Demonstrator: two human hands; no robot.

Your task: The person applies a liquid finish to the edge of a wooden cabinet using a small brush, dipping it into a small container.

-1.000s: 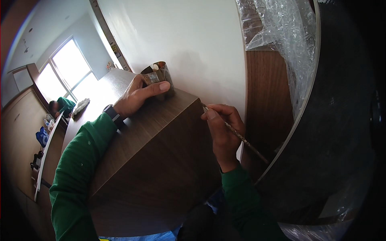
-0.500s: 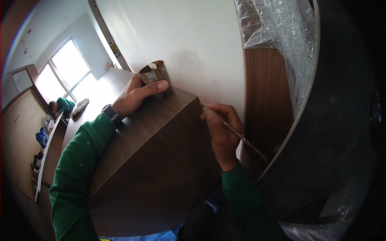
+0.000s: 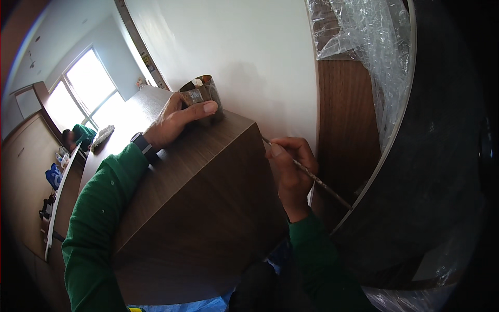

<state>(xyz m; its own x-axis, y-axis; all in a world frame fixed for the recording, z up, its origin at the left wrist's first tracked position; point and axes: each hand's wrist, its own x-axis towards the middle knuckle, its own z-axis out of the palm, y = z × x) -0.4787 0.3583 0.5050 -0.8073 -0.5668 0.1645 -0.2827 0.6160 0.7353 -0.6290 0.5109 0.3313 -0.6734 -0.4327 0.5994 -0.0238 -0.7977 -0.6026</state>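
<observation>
Brush (image 3: 312,176) in my right hand (image 3: 289,165), pinched pen-fashion between thumb and fingers, thin handle trailing back and down to the right, tip set at the right-hand edge of the wooden cabinet (image 3: 202,208) where it nears the white wall (image 3: 244,52). The tip itself is too small to tell what it carries. My left hand (image 3: 176,120) lies on the cabinet's top near its far corner, fingers curled around a small metallic tin (image 3: 204,93), thumb stretched along its front; tin upright, steadied, not lifted. Watch on that wrist, green sleeves on both arms. To the right, a dark wood panel (image 3: 345,119) with crumpled clear plastic wrap (image 3: 364,47) bunched above it, and a large dark curved surface (image 3: 442,171) with a pale rim. Far left, a bright window (image 3: 83,93) and a person in green beside a counter. Judged step: touching up the cabinet's edge with fine brushwork. The next stroke calls for a steady wrist, light pressure, and keeping the tip off the wall.
</observation>
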